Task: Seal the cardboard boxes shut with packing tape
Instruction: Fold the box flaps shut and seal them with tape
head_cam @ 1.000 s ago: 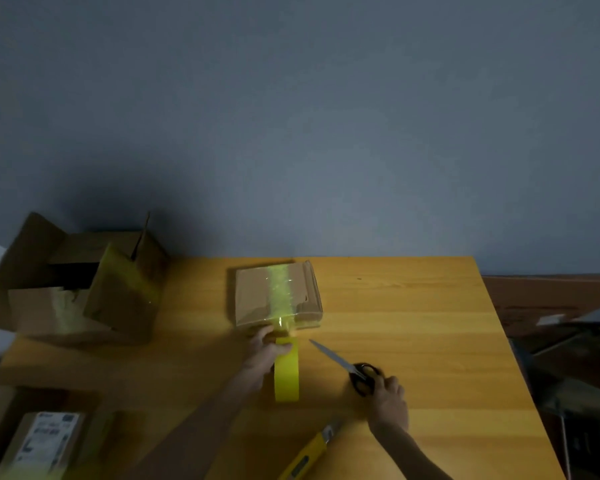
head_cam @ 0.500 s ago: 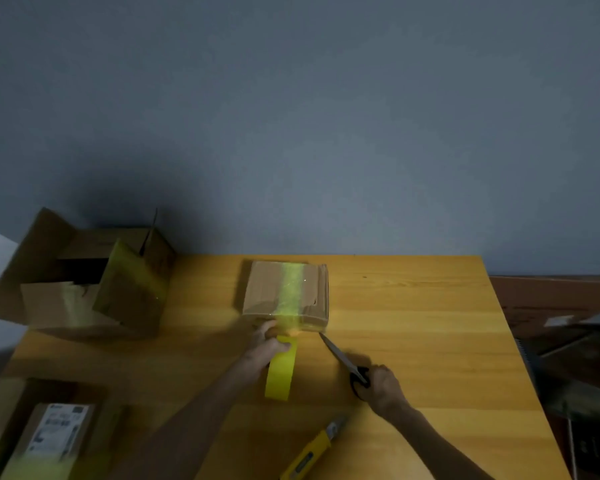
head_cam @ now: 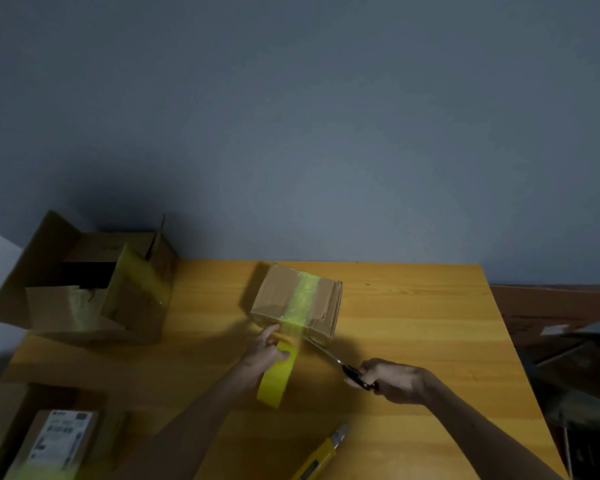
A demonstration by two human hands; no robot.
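Small cardboard box (head_cam: 297, 303) -- brown, matte, creased at its right end; a glossy, wrinkled, translucent yellow-green tape strip (head_cam: 302, 299) runs across its top and over the near edge. Tape roll (head_cam: 278, 375): opaque bright yellow, a broad ring standing on edge, just in front of the box.

Left hand (head_cam: 264, 355) grips the roll from its left side, thumb curled over the top, one finger stretched forward to the box's near edge; roll and box are joined by a short run of tape. Right hand (head_cam: 392, 377) is clenched round the dark handles of the scissors (head_cam: 329, 356); the thin metal blades slant up-left, tips close to the box's near edge just right of the tape -- blades parted or closed, cannot tell.

Open carton (head_cam: 84, 289) at the counter's far left, flaps up, yellow tape on its right-hand flap; a labelled box (head_cam: 59, 441) at lower left; a yellow utility knife (head_cam: 321, 455) near the front edge. Counter (head_cam: 413, 323): smooth honey-coloured wood, grain running side to side; plain blue-grey wall (head_cam: 326, 133) behind; dim light; reddish-brown floor (head_cam: 551, 306) to the right.
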